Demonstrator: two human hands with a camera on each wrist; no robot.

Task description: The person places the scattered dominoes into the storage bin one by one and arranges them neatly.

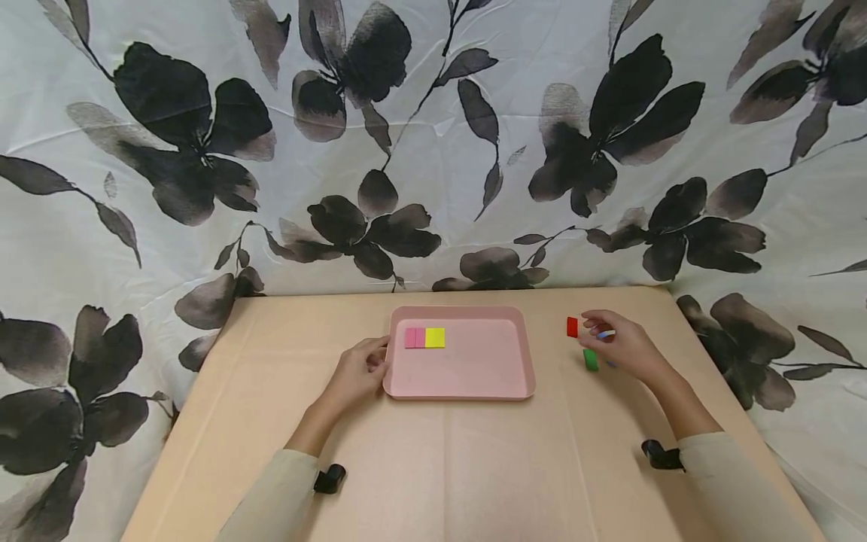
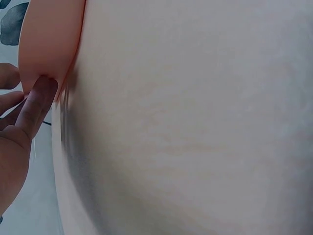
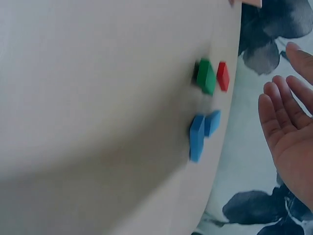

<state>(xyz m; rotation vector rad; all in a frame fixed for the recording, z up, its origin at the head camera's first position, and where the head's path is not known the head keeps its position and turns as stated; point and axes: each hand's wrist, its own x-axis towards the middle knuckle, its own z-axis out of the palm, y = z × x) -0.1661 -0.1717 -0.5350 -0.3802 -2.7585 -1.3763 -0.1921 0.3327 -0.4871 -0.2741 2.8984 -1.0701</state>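
Note:
A pink tray [image 1: 474,365] lies on the table, and its left rim is pinched by my left hand [image 1: 359,369]. In the left wrist view, the thumb [image 2: 38,105] presses the tray's wall. Pink pieces [image 1: 415,338] and a yellow piece [image 1: 435,338] sit side by side in the tray's upper left. To the right of the tray, my right hand [image 1: 622,346] hovers over small blocks with its fingers loosely bent and holding nothing. Near it are a red block [image 3: 223,76], a green block [image 3: 206,77], a longer blue block [image 3: 196,138] and a shorter blue block [image 3: 212,123].
The light wooden-coloured table [image 1: 474,467] ends at a back edge just behind the tray. A white cloth with dark flowers [image 1: 366,233] hangs behind and around it. Black wrist cameras [image 1: 330,479] sit at both sleeves.

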